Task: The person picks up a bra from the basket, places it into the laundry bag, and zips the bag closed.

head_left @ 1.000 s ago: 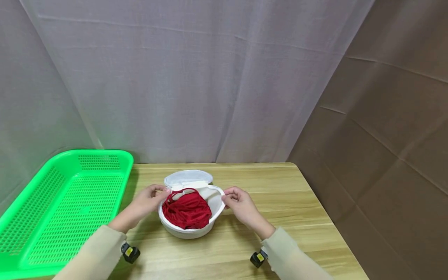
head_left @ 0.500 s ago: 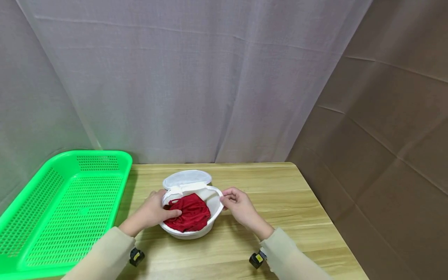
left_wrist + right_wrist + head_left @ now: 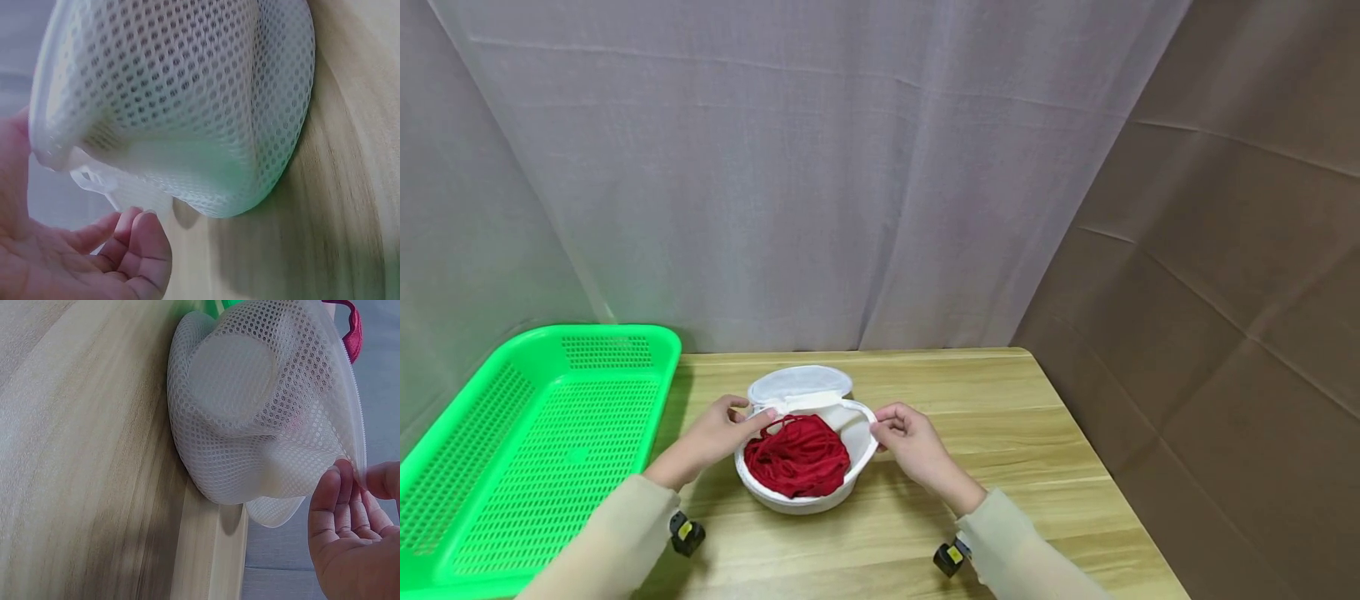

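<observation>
A white mesh laundry bag stands on the table with its zip lid folded back behind it. Inside lies a bunched red garment with thin straps, filling its left and middle. My right hand pinches the bag's right rim between thumb and fingers, as the right wrist view shows at the zip edge. At the left rim, my left hand lays its thumb over the edge near the garment's straps. Its other fingers bend loosely, apart from the mesh in the left wrist view.
A large green plastic basket stands to the left, close to my left forearm. The wooden table extends to the right. A grey curtain hangs behind, and a brown cloth wall borders the right side.
My left thumb pressed onto the red garment half a second ago, then drew back to the left rim. The garment has shifted and its folds look looser. My right hand keeps its pinch.
</observation>
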Motion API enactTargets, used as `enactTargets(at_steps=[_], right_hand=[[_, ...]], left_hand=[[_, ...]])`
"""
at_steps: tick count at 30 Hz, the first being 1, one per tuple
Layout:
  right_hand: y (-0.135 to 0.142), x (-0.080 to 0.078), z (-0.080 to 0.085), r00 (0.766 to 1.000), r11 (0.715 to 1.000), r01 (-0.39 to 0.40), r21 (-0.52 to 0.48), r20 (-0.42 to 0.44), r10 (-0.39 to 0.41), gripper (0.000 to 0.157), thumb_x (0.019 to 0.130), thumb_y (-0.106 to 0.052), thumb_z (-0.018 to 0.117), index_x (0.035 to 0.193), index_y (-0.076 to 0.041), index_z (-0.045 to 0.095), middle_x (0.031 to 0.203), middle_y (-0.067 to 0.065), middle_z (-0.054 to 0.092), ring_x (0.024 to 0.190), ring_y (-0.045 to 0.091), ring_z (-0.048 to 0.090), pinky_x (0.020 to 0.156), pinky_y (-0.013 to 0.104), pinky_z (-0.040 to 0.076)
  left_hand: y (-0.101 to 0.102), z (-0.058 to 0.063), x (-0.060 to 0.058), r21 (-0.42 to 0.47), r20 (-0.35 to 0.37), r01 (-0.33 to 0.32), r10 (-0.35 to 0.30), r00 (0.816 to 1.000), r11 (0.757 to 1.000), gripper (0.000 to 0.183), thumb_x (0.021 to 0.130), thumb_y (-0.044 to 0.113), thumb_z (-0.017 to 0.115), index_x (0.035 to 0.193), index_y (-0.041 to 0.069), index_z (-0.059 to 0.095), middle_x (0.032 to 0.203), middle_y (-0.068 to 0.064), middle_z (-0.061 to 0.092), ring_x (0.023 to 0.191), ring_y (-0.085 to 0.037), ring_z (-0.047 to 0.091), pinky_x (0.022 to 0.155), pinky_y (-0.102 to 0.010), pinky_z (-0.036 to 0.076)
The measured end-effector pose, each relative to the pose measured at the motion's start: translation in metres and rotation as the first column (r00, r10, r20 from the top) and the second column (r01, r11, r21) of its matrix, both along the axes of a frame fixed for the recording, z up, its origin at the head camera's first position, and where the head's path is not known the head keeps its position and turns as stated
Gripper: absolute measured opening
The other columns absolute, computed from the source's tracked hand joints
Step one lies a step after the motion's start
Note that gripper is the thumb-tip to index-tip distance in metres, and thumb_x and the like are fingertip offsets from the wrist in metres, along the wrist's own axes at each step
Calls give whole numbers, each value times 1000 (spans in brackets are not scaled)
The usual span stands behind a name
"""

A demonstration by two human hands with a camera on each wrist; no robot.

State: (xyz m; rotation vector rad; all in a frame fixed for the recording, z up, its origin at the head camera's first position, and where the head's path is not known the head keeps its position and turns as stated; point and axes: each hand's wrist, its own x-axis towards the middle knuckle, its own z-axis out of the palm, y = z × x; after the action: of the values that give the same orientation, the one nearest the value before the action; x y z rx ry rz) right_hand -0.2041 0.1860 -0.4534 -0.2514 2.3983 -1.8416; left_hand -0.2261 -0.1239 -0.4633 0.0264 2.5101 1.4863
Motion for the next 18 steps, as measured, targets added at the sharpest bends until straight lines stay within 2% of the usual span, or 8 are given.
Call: enactTargets(at_steps=[5, 9, 14, 18], right_hand=[[1, -1, -2, 1000, 1000, -10, 14, -13, 10, 19, 93, -6, 62, 107, 6, 59, 92, 17, 65, 77, 17, 64, 76, 43, 55], [1, -1, -2, 1000, 1000, -17, 13, -8, 17, 19, 94, -4, 60, 108, 8, 58, 94, 22, 65, 77, 19, 64, 73, 36, 55], [1, -2, -2, 999, 999, -36, 5, -8, 36, 18, 94, 0, 57, 108, 12, 56, 95, 27, 63, 78, 23, 65, 70, 29, 55], [0, -2, -3, 999, 1000, -29, 10, -17, 29, 18, 94, -3, 59, 107, 9, 57, 94, 23, 64, 76, 18, 65, 72, 34, 55]], left_hand=[[-1, -3, -10, 20, 40, -52, 51, 998, 998, 101, 83, 70, 56, 143, -7, 30, 130, -29, 50, 118, -38, 52, 94, -47, 45], [0, -3, -16, 42, 67, -75, 72, 995, 996, 100, 87, 68, 52, 148, -6, 22, 142, -34, 36, 128, -44, 41, 101, -54, 37], [2, -3, -22, 101, 104, -116, 106, 989, 988, 88, 94, 54, 53, 148, -8, 19, 145, -33, 32, 131, -45, 37, 104, -54, 33], [4, -3, -28, 175, 109, -145, 127, 986, 974, 81, 96, 44, 54, 146, -10, 21, 138, -33, 40, 126, -42, 44, 104, -52, 35]])
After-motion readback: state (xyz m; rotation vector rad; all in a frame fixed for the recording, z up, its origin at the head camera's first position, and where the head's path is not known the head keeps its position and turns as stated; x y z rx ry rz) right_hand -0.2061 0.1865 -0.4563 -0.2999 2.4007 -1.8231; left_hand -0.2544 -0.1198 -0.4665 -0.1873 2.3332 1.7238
